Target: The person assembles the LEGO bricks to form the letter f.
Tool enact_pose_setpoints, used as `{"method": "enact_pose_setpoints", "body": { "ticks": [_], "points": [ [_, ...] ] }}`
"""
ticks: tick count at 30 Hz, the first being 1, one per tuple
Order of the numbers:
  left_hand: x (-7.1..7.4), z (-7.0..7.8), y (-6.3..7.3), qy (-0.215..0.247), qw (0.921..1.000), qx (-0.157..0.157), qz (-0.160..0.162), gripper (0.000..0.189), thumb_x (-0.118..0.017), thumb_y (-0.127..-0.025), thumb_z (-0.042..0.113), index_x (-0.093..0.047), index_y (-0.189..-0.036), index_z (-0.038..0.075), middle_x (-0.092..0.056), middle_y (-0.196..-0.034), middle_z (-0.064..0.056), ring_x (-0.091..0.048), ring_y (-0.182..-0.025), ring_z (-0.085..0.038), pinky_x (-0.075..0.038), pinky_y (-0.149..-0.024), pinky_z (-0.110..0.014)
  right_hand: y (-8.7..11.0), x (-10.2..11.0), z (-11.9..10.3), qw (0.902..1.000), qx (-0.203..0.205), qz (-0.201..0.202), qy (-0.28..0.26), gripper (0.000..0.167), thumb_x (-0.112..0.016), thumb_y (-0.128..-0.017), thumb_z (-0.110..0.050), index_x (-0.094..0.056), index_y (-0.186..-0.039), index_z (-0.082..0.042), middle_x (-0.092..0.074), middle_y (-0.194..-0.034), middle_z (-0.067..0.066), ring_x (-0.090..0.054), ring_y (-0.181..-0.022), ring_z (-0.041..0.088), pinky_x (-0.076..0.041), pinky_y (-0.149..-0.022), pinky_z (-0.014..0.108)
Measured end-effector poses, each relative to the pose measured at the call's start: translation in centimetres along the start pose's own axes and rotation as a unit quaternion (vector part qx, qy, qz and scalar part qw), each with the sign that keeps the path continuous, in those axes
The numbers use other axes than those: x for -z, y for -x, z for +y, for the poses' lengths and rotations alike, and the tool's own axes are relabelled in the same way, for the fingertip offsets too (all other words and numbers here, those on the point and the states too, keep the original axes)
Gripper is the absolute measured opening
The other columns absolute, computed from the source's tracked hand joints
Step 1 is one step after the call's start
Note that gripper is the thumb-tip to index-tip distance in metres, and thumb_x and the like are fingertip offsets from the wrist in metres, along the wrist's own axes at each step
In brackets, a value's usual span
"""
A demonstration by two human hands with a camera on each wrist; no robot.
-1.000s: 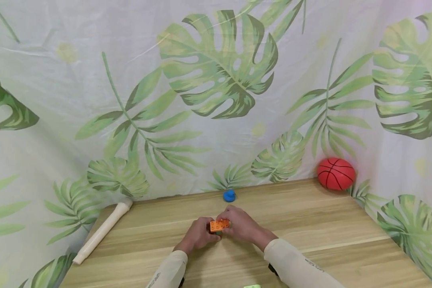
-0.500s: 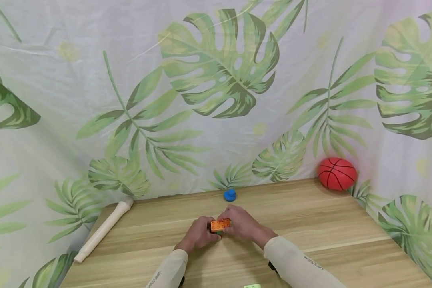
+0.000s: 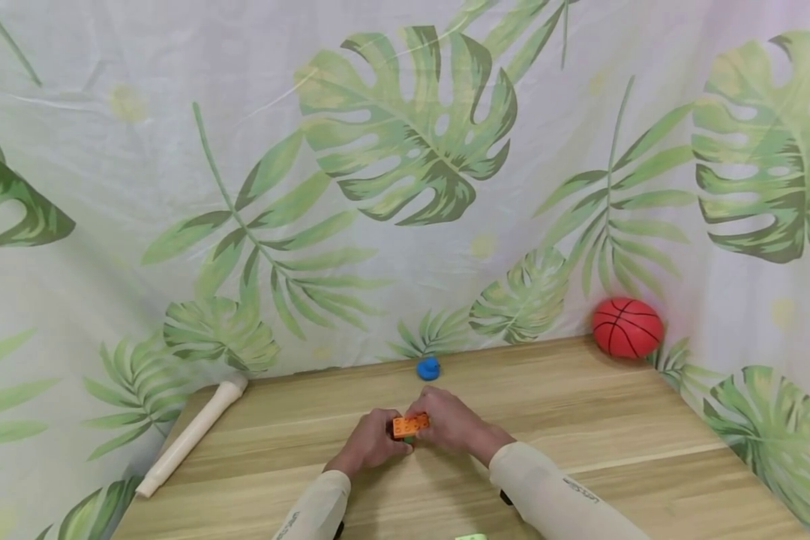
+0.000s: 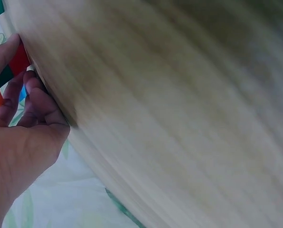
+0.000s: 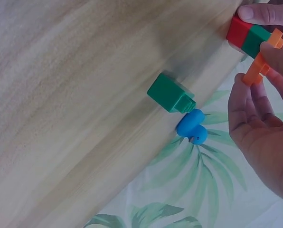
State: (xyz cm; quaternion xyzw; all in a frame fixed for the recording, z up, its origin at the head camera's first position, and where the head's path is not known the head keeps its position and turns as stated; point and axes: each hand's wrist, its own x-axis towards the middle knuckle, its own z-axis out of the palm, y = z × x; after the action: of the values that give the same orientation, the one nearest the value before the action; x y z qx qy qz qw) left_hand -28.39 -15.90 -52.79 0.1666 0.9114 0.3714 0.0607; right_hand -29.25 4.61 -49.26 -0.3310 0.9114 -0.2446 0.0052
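In the right wrist view a red building block [image 5: 238, 32] stands on the table, a green building block [image 5: 254, 41] is stacked on it, and an orange building block [image 5: 258, 66] lies on top. My left hand [image 3: 371, 439] grips the base of this stack, its thumb against the red block. With thumb and fingers my right hand [image 3: 448, 420] pinches the studded orange block over the green one. A second green block [image 5: 169, 94] stands apart on the table near the blue toy duck [image 5: 193, 126]; in the head view my right hand hides that block.
By the back edge sits the duck. A red toy basketball [image 3: 628, 327] rests at the back right corner. Along the left edge lies a long pale stick [image 3: 192, 436] with a thicker end. Part of a light green object [image 3: 471, 537] shows at the bottom. Leaf-print cloth [image 3: 405, 277] hangs behind the table.
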Motion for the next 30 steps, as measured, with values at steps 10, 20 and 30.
{"method": "enact_pose_setpoints", "body": {
  "ticks": [10,20,30],
  "points": [
    [1.4,0.2,1.1,0.013,0.9992,-0.036,-0.011,0.018,-0.087,-0.088,0.011,-0.077,-0.102,0.008,-0.074,-0.091,-0.001,-0.06,-0.078,-0.009,-0.05,-0.069,-0.022,-0.3,0.0,-0.3,0.9999,0.01,-0.006,-0.007,0.025,-0.087,-0.087,-0.002,-0.085,-0.11,-0.011,-0.077,-0.104,-0.001,-0.056,-0.09,0.008,-0.048,-0.079,0.022],
    [1.8,0.2,1.4,0.049,0.9976,-0.039,0.03,0.028,-0.088,-0.087,0.011,-0.073,-0.11,0.004,-0.076,-0.101,-0.008,-0.068,-0.087,-0.017,-0.054,-0.071,-0.022,0.0,0.4,-0.1,0.9995,-0.003,-0.002,-0.031,0.026,-0.087,-0.085,0.001,-0.085,-0.109,-0.01,-0.076,-0.102,0.0,-0.057,-0.091,0.011,-0.049,-0.078,0.023],
    [1.9,-0.1,1.2,0.053,0.9973,-0.042,0.031,0.022,-0.089,-0.086,0.01,-0.076,-0.104,0.008,-0.076,-0.096,-0.004,-0.065,-0.084,-0.016,-0.051,-0.067,-0.021,0.0,0.4,0.1,0.9989,-0.016,-0.012,-0.043,0.026,-0.087,-0.086,-0.001,-0.085,-0.11,-0.012,-0.075,-0.102,-0.002,-0.056,-0.09,0.01,-0.049,-0.079,0.023]
  ]
}}
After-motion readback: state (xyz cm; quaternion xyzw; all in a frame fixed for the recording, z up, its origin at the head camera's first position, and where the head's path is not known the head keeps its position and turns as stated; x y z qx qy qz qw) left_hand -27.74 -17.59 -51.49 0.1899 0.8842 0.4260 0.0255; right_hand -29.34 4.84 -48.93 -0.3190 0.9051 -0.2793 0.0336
